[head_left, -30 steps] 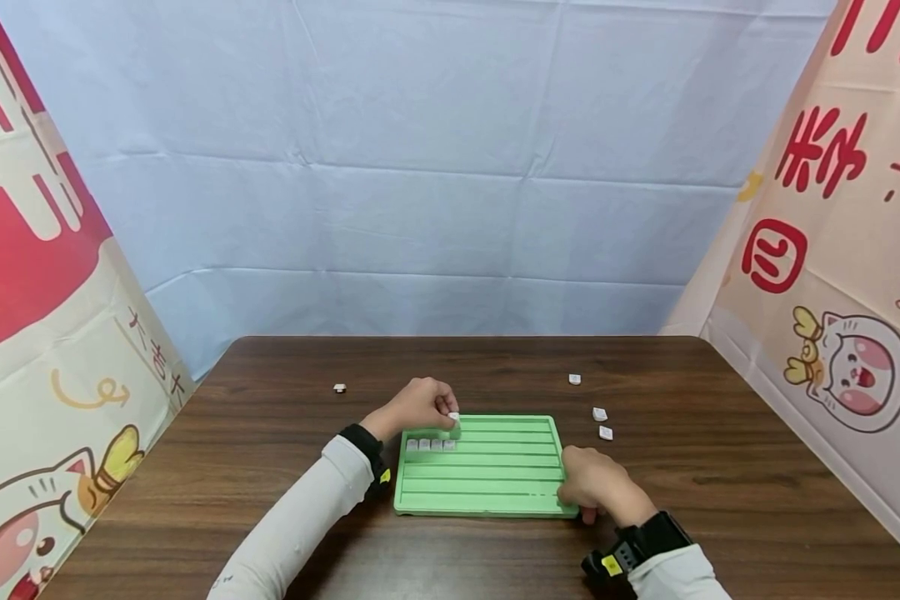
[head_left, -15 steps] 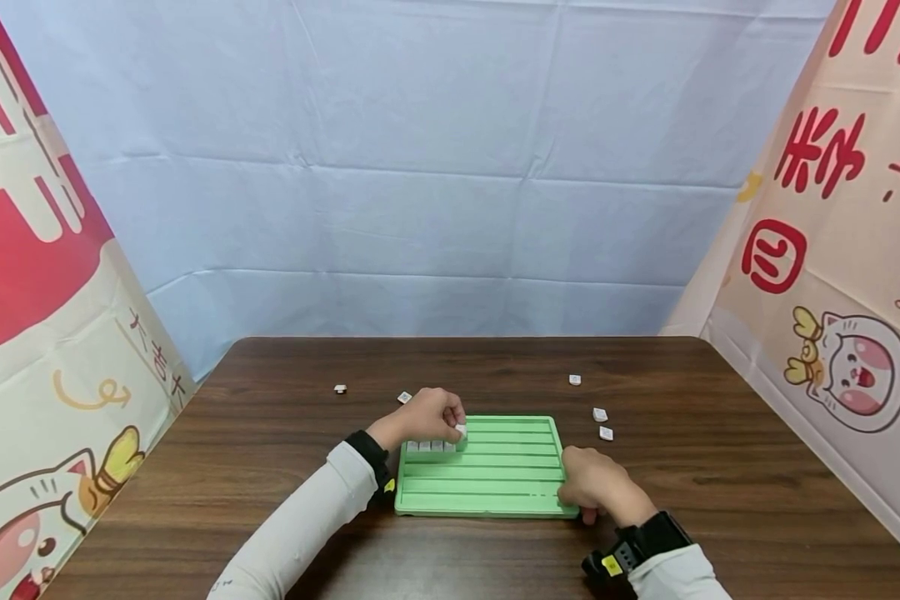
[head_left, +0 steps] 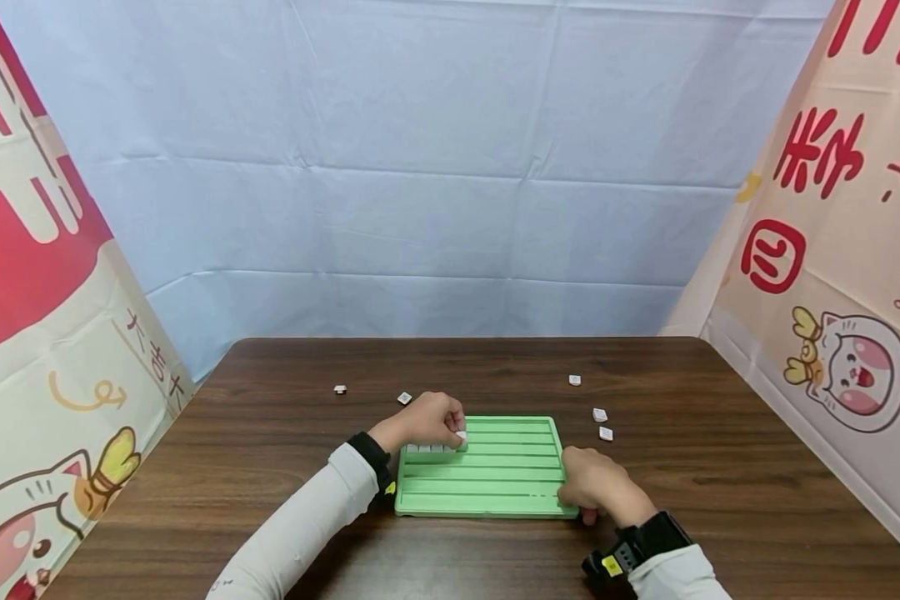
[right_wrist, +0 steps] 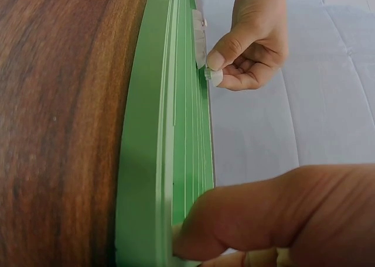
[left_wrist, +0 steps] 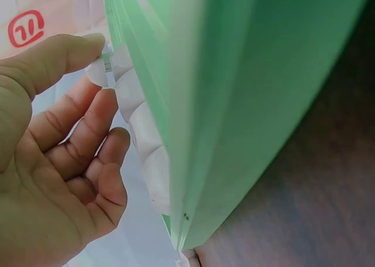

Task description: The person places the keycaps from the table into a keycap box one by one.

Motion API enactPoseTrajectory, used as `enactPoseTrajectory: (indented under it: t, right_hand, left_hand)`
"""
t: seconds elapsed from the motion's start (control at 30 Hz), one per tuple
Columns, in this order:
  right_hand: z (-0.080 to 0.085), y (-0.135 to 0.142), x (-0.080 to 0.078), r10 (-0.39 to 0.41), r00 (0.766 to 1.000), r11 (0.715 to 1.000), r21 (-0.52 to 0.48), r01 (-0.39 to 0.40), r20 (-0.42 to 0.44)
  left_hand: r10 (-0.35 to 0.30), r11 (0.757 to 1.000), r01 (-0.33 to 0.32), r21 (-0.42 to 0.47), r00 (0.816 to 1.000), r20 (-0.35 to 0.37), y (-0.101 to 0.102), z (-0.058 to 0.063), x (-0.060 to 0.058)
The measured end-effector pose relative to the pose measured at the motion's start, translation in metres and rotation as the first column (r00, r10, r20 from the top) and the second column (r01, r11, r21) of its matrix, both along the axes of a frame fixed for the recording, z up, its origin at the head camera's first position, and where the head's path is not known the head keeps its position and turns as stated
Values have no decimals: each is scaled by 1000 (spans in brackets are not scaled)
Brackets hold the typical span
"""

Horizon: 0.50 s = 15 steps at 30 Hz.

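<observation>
My left hand (head_left: 425, 418) pinches a small white tile (left_wrist: 97, 72) between thumb and fingertips, close over the back left part of a green grooved board (head_left: 495, 473). A row of several white tiles (left_wrist: 143, 123) stands along a groove at the board's left, and the pinched tile is right at the row's inner end. In the head view my left hand partly covers that row. My right hand (head_left: 598, 482) grips the board's front right corner, its thumb (right_wrist: 205, 232) over the rim and the other fingers mostly hidden.
Loose white tiles lie on the brown wooden table (head_left: 270, 467): one far-left tile (head_left: 340, 389), one behind the board (head_left: 404, 398), and at the right a far tile (head_left: 574, 380) and two nearer tiles (head_left: 600, 414). A pale cloth (head_left: 420, 167) hangs behind the table.
My left hand has moved slightly right and toward the front with its tile, down to the end of the row. A loose tile behind the board has come into view. My right hand stays put.
</observation>
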State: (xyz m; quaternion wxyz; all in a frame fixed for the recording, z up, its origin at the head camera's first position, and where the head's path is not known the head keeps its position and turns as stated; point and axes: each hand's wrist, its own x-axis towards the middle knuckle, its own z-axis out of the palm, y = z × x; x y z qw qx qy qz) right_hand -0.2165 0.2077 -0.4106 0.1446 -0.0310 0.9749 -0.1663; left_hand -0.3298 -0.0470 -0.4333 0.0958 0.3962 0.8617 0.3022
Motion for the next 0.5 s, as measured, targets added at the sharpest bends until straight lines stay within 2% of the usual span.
enactPoseTrajectory:
  t: [0.23,0.5]
  right_hand:
    - [0,0,0,-2,1000,1000,-1,2,3]
    - [0,0,0,-1,1000,1000,-12,1,3]
  left_hand:
    - [-11,999,10,-33,1000,-16,1,-2,-1]
    - [-27,999,26,-30,999,-28,1,-6,-2]
